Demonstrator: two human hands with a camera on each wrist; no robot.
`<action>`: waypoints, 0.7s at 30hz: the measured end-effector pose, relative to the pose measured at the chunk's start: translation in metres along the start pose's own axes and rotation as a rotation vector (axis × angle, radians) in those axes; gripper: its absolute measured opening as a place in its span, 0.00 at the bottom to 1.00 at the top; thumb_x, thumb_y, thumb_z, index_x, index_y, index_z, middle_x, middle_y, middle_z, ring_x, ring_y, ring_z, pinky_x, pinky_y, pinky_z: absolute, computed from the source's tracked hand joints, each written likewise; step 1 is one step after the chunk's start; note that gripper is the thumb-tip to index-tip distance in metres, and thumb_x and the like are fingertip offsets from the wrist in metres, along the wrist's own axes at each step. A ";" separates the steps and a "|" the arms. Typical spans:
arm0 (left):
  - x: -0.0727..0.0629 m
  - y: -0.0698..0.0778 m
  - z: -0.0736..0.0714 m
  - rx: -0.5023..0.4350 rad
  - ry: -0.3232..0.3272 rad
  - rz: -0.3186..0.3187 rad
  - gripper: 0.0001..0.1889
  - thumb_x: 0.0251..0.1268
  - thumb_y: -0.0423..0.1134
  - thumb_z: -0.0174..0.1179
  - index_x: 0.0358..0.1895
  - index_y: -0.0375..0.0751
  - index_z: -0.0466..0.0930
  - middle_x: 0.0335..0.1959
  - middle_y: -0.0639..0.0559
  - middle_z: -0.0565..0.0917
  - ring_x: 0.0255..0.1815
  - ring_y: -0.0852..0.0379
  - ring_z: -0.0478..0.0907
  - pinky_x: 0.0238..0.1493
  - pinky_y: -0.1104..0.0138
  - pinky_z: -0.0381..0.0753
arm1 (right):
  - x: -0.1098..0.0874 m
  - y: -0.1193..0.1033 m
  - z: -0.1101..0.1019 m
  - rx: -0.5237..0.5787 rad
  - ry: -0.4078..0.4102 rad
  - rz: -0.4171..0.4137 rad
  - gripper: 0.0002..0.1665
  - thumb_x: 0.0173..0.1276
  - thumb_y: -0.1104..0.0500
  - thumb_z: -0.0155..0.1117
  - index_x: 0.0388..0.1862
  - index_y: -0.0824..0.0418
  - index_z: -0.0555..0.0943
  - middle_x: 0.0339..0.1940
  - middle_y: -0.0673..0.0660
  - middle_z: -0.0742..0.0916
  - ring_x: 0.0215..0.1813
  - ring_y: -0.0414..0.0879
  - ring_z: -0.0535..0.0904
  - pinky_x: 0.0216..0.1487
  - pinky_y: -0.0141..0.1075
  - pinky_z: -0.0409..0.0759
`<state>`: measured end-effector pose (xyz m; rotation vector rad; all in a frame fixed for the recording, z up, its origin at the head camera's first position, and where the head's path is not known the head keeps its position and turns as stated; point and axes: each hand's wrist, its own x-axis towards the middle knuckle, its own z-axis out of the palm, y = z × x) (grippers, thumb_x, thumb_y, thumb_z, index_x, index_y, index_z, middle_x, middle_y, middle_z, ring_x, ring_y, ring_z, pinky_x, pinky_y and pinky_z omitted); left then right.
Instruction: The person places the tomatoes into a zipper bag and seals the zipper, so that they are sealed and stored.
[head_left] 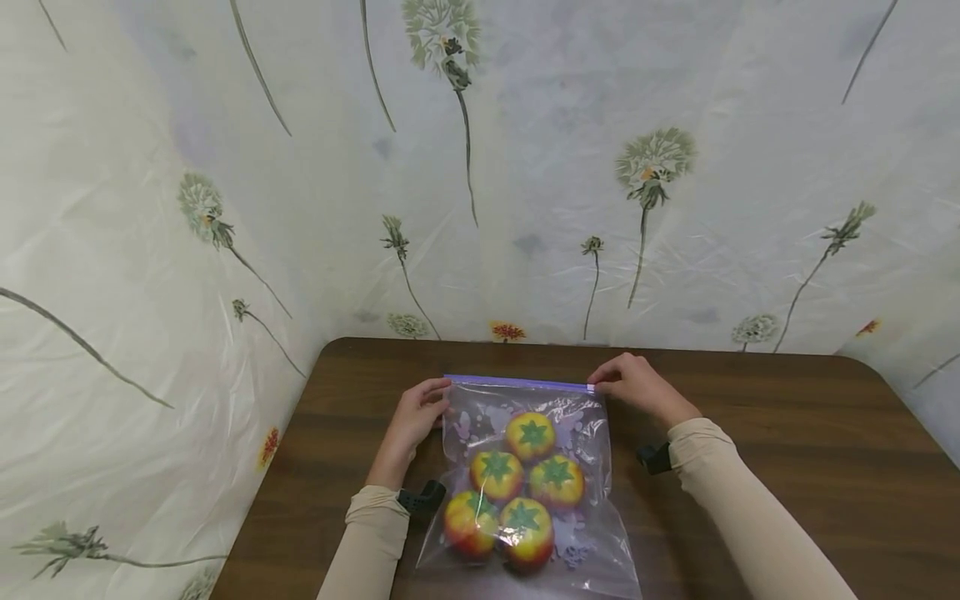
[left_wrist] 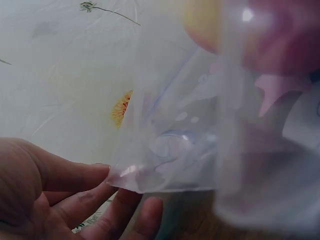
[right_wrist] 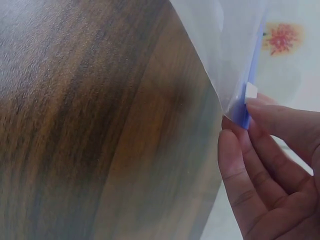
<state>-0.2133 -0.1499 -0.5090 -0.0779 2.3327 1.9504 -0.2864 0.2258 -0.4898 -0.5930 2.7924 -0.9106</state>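
A clear zip bag with a purple zip strip along its far edge lies on the table. Inside it are several round red-and-yellow fruits, each with a green star-shaped top. My left hand pinches the bag's far left corner; the left wrist view shows thumb and fingers on the clear plastic. At the far right corner, my right hand pinches the end of the strip. A small white slider sits there under the thumb in the right wrist view.
The brown wooden table has rounded far corners. Behind it and to the left hangs a pale sheet printed with dandelions. Each wrist bears a dark strap-on device, such as the one on the right wrist.
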 end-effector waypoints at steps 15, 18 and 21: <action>0.002 -0.008 -0.002 0.069 -0.059 0.023 0.29 0.76 0.38 0.60 0.75 0.31 0.66 0.73 0.30 0.72 0.56 0.36 0.83 0.46 0.58 0.89 | -0.005 0.002 0.009 0.013 -0.012 0.023 0.12 0.72 0.61 0.68 0.49 0.68 0.89 0.46 0.65 0.91 0.42 0.50 0.87 0.43 0.43 0.88; 0.001 -0.005 -0.004 0.109 -0.045 0.039 0.30 0.76 0.41 0.61 0.76 0.34 0.66 0.74 0.32 0.71 0.62 0.36 0.80 0.55 0.52 0.87 | -0.010 0.001 0.011 0.013 -0.002 0.016 0.18 0.74 0.58 0.67 0.55 0.70 0.85 0.50 0.67 0.90 0.50 0.57 0.87 0.52 0.52 0.88; -0.001 -0.003 -0.007 0.156 -0.024 0.056 0.31 0.76 0.44 0.61 0.76 0.37 0.67 0.75 0.33 0.71 0.68 0.36 0.74 0.64 0.47 0.82 | -0.016 -0.001 0.012 0.025 0.011 0.022 0.24 0.75 0.55 0.66 0.62 0.71 0.81 0.53 0.67 0.89 0.54 0.60 0.86 0.57 0.55 0.86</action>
